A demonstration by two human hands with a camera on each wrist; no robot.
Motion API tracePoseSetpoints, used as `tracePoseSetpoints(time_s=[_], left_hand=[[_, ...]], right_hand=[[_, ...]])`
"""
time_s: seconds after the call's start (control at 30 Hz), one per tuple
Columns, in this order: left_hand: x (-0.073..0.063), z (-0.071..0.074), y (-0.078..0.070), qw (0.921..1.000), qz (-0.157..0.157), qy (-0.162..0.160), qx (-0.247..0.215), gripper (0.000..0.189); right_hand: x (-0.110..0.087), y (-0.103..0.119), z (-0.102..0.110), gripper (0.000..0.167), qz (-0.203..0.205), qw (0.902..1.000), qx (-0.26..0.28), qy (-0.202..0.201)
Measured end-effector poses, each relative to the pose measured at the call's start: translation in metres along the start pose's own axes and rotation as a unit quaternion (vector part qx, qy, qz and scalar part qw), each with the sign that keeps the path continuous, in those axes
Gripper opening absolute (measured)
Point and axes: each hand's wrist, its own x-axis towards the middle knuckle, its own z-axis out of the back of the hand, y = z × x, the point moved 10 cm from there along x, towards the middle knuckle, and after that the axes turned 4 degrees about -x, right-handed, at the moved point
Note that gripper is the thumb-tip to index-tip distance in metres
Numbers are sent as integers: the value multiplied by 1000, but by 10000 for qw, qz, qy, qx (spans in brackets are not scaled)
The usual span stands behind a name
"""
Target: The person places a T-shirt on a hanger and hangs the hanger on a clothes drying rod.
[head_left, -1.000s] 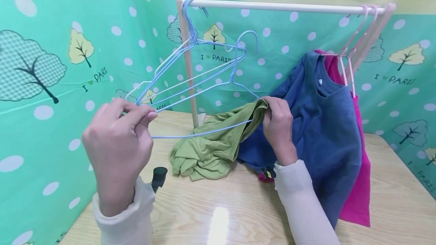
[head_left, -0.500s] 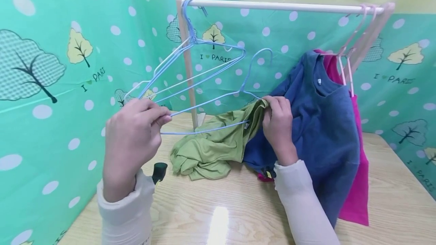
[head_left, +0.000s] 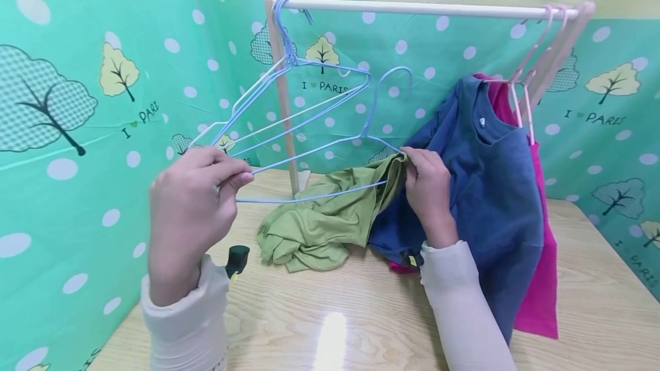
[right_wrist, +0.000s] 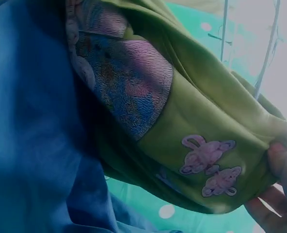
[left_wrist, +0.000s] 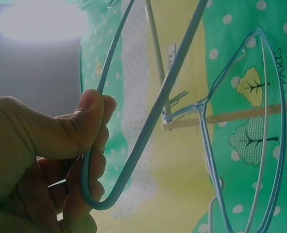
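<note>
A blue wire hanger (head_left: 314, 152) is pinched near its left corner by my left hand (head_left: 193, 210); the left wrist view shows thumb and fingers on the bent wire (left_wrist: 134, 160). Its hook points up, and its right end goes into the neck of a green shirt (head_left: 319, 225). My right hand (head_left: 428, 190) grips the shirt's collar edge, where the hanger's right shoulder meets it. The rest of the shirt lies crumpled on the table. In the right wrist view, the green shirt (right_wrist: 201, 111) shows a printed front with pink rabbit shapes. The hanger's right tip is hidden inside the cloth.
Behind stands a rack with a white rail (head_left: 412, 7). Spare blue and white hangers (head_left: 289, 62) hang at its left end. A blue shirt (head_left: 495, 188) and a magenta garment (head_left: 541, 296) hang at the right, close to my right arm. Patterned cloth surrounds the wooden table (head_left: 289, 325).
The left hand has moved right and slightly back left, carrying the hanger rightward overall, and its hook now stands farther right and lower. The right hand keeps its grip on the green collar, shifting slightly right.
</note>
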Motion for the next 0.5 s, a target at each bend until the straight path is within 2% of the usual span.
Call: tracePoseSetpoints(time_s=[0.37,0.5], left_hand=[[-1,-12,-10,9995,-161,145,247,4],[0,-14,-12,9994,-173,154,272,4]], right_hand=[[1,35,5,20,319,9990,-1,-299],[1,39,4,19,236,9989,131,-396]])
